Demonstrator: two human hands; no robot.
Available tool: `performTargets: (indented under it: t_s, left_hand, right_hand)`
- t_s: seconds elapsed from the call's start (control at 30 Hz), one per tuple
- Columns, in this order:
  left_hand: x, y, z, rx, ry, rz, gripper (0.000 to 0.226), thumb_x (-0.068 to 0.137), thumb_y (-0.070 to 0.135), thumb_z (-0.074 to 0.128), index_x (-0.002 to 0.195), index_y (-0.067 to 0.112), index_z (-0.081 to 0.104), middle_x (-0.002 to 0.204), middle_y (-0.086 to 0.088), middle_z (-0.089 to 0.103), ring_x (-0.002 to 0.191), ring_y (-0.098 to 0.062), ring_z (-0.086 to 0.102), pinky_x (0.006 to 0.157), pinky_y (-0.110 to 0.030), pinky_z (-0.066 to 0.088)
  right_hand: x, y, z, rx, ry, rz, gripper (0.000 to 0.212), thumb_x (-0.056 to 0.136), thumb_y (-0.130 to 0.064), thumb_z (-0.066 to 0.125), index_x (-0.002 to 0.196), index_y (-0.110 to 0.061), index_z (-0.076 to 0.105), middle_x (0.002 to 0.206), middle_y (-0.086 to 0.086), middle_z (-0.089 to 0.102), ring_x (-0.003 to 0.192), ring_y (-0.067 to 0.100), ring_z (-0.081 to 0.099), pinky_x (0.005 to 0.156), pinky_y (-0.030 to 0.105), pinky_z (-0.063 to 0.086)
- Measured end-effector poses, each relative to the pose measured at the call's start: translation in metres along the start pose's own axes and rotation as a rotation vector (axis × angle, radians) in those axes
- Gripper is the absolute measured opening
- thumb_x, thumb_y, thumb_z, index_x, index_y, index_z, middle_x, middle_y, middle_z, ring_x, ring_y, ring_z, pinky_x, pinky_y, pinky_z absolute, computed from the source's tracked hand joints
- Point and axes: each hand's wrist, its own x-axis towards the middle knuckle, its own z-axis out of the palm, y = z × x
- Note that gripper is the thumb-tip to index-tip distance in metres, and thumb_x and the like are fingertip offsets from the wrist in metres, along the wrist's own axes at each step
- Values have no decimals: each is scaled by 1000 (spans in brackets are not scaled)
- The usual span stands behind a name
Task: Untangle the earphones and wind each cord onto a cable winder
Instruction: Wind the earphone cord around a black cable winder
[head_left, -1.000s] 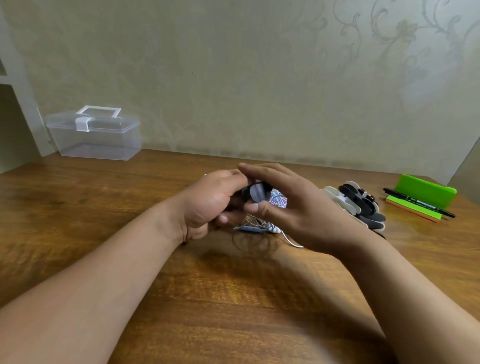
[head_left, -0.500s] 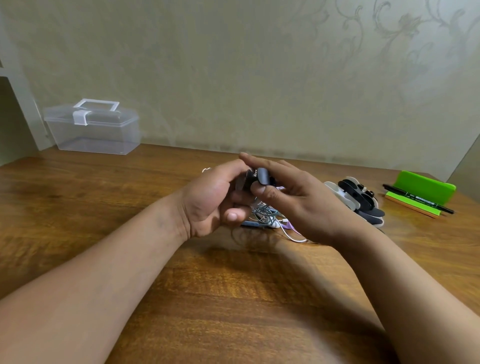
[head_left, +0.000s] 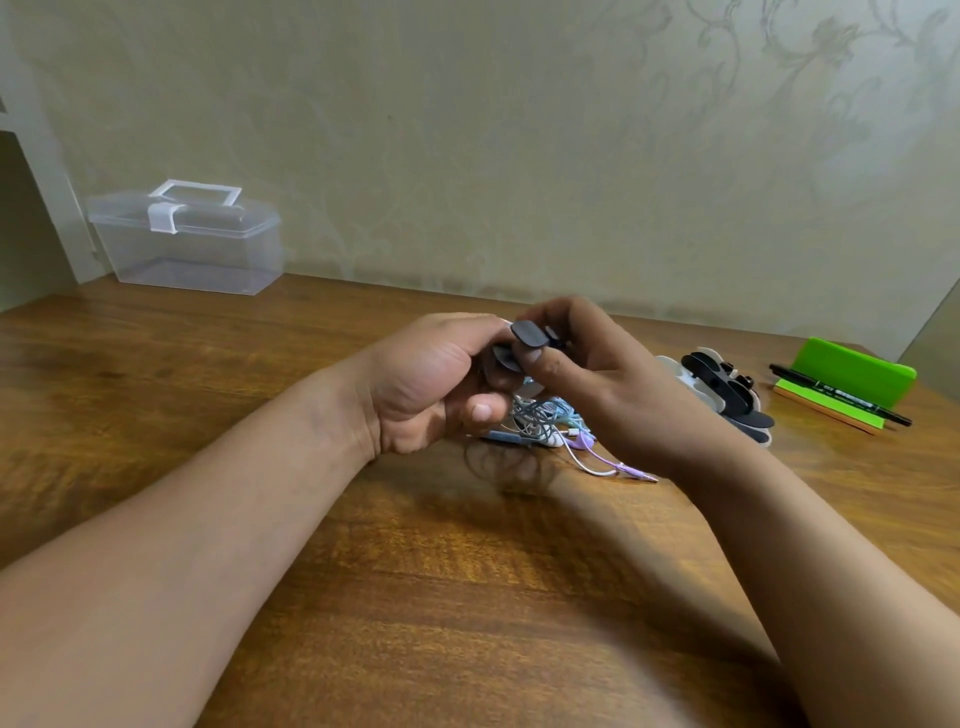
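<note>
A pale patterned wall (head_left: 519, 156) is rising behind a brown wooden table (head_left: 467, 597) that is filling the lower half of the view. Two bare forearms are reaching in from the near edge and meeting above the middle of the table. A clear plastic storage box (head_left: 187, 244) with a white latch and handle is sitting closed at the far left, against the wall.

The left hand (head_left: 426, 379) is curling its fingers inward, and its thumb is lying along the top of a dark cable winder (head_left: 527, 333). The right hand (head_left: 613, 384) is pinching the same winder from the other side, thumb under and forefinger over its rounded flap. Both hands are holding it just above the table.

A pile of black and white cable winders (head_left: 727, 389) is lying to the right of the right hand. Farther right, a green block (head_left: 852, 374) is resting near the table's edge, with a black marker pen (head_left: 841, 397) lying across its front.

The tangled earphones (head_left: 545, 421), in blue, white and purple cords, are lying on the table directly under the hands. Whether any cord is reaching up to the winder cannot be told. A purple plug (head_left: 631, 470) is trailing out of the tangle toward the right wrist.
</note>
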Motion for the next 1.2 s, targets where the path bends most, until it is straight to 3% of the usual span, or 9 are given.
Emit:
performTargets:
  t_s: [0.2, 0.4, 0.63, 0.83, 0.9, 0.97, 1.03, 1.13, 1.2]
  left_hand:
    - [-2, 4, 7, 9, -34, -19, 21, 104, 25, 46, 111, 12, 61, 75, 0, 56, 50, -12, 38, 47, -21, 24]
    - [-6, 6, 3, -112, -160, -46, 23, 95, 35, 46, 95, 16, 59, 73, 2, 47, 47, -12, 41, 53, -29, 20]
    - [-4, 3, -2, -231, -180, -35, 22, 100, 28, 49, 92, 16, 67, 73, 5, 49, 49, -6, 41, 53, -22, 29]
    - [-1, 1, -6, -129, -133, -48, 51, 94, 24, 54, 141, 4, 55, 82, 2, 52, 48, -6, 39, 51, -21, 26]
    - [-1, 2, -6, -86, -96, -60, 45, 94, 24, 55, 135, 5, 59, 80, 0, 50, 47, -6, 37, 47, -19, 25]
    - [0, 1, -1, 4, -16, -67, 21, 97, 18, 53, 110, 9, 66, 74, 0, 46, 45, -8, 35, 42, -17, 24]
    - [0, -1, 3, 82, 55, -67, 23, 99, 15, 49, 83, 16, 66, 69, 1, 45, 46, -9, 32, 43, -18, 20]
    - [-1, 0, 7, 73, 114, -44, 20, 100, 15, 50, 88, 15, 65, 69, 1, 51, 49, -10, 32, 47, -21, 15]
    - [-1, 2, 7, 71, 160, -16, 14, 103, 16, 50, 96, 13, 61, 70, -1, 54, 50, -11, 34, 46, -22, 19]
  right_hand:
    - [0, -6, -1, 111, -5, 12, 24, 106, -31, 59, 122, -14, 51, 110, 11, 68, 96, 13, 67, 86, 30, 56]
    - [1, -9, -1, 215, 4, 13, 15, 110, -24, 49, 120, -13, 48, 95, -4, 69, 80, 9, 58, 68, 24, 48]
    - [0, -3, -3, 336, -74, -4, 16, 111, -24, 48, 118, -15, 59, 109, 6, 70, 103, 18, 68, 84, 47, 56]
    - [0, -3, -15, 227, -125, 33, 29, 100, -32, 68, 121, -13, 67, 115, 19, 70, 109, 36, 71, 86, 56, 63]
    - [0, -4, -13, 195, -111, 45, 22, 100, -26, 68, 119, -14, 68, 110, 19, 70, 104, 37, 71, 84, 53, 64]
    - [1, -4, -6, 164, -75, 61, 20, 99, -28, 72, 112, -14, 68, 104, 21, 70, 100, 39, 71, 81, 52, 64]
    - [2, -3, 1, 136, -31, 77, 26, 95, -37, 75, 105, -15, 66, 100, 18, 72, 94, 34, 73, 77, 49, 64]
    - [3, -4, 5, 282, -8, 92, 27, 93, -35, 73, 99, -11, 61, 100, 16, 74, 92, 23, 73, 76, 39, 62]
    - [3, -5, 4, 424, -24, 105, 34, 92, -34, 72, 99, -5, 56, 100, 14, 72, 94, 23, 72, 83, 48, 62]
